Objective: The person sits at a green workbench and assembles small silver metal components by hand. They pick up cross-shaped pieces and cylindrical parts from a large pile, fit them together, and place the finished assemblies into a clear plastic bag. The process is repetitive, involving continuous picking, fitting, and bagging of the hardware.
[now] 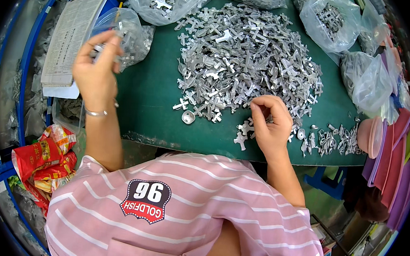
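A large heap of small silver cross-shaped metal pieces [267, 51] covers the middle of the green table [144, 109]. My left hand [97, 68] is raised at the left, beside a clear plastic bag [137, 42] of metal pieces. Its thumb and fingers are drawn together; silver bits glint by them, but blur hides what they hold. At the near edge of the heap, my right hand [273, 123] has thumb and forefinger pinched, and what lies between the tips cannot be made out. Several loose crosses [241, 139] lie just left of this hand.
A small round metal cup [188, 117] sits before the heap. Rings and small metal fittings [330, 141] lie at the right near edge. Clear bags [329, 22] of parts stand at the back. Printed sheets [73, 38], blue shelving [30, 44] and red packets [43, 159] are at left.
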A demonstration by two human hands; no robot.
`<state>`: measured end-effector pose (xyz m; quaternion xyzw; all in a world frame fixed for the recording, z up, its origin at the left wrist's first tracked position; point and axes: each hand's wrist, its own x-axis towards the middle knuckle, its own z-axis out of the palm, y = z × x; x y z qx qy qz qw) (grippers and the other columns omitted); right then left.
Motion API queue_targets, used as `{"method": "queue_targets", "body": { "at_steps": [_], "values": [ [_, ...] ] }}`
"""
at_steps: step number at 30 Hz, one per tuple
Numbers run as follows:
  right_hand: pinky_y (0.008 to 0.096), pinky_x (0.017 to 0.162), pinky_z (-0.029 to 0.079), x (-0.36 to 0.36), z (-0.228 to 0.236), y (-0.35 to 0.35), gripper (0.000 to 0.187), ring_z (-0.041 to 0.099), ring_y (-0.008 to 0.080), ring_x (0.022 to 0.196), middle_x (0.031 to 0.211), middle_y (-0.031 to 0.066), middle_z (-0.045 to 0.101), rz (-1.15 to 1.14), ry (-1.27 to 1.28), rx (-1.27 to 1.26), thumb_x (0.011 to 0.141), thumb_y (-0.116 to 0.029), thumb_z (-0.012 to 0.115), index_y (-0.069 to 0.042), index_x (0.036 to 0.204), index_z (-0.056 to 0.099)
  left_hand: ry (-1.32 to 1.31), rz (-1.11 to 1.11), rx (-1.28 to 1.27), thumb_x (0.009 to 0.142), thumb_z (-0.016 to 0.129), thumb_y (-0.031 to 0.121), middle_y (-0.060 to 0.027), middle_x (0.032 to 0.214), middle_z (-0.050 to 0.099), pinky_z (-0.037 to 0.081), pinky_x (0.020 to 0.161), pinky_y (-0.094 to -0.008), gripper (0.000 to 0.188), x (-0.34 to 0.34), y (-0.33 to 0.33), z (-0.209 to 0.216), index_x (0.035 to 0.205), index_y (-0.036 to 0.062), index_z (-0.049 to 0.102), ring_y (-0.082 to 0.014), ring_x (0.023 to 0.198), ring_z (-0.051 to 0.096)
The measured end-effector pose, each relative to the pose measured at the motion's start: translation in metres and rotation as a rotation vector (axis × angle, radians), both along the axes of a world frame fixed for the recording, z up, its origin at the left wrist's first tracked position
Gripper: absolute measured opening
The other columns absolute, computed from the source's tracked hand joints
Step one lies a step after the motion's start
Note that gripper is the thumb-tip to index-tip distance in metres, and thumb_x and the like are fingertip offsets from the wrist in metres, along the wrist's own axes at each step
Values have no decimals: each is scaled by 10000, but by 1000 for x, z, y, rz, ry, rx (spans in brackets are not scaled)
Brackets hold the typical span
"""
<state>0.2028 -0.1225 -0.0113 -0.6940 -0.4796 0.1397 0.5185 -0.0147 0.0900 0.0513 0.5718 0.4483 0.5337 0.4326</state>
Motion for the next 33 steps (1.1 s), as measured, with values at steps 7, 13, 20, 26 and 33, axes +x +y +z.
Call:
{"method": "queue_targets", "body": {
  "at_steps": [7,13,20,26,33],
  "values": [
    [350,631,456,-4,-3,27,215,543,277,751,850,96,560,24,-524,23,697,-12,657,-43,903,600,283,55,120,784,673,93,-35,692,589,314,421,-161,181,-6,21,2,944,10,650,-36,501,458],
    [335,629,477,0,-14,26,191,575,279,738,849,114,585,-57,-527,130,716,22,650,-10,898,598,148,-383,-6,796,633,49,-13,671,589,304,410,-156,71,41,-42,-21,865,38,644,-20,468,442],
    [208,563,496,-1,13,9,125,593,85,673,816,56,619,11,616,-2,840,-24,589,45,940,618,35,-820,-594,802,647,78,-59,819,630,387,436,-168,180,64,-94,-42,963,7,613,-63,626,553],
    [212,551,508,0,10,5,150,604,107,665,793,78,625,80,861,-18,850,-32,580,63,962,613,-144,-846,-890,824,624,86,-108,829,634,377,411,-184,159,65,-96,-47,953,1,582,-102,635,561],
    [209,564,507,0,9,3,146,599,103,670,784,72,618,103,892,-9,853,-18,568,57,970,612,-181,-840,-940,830,622,90,-121,834,635,391,409,-191,161,65,-96,-49,955,-2,578,-111,636,566]
  ]
}}
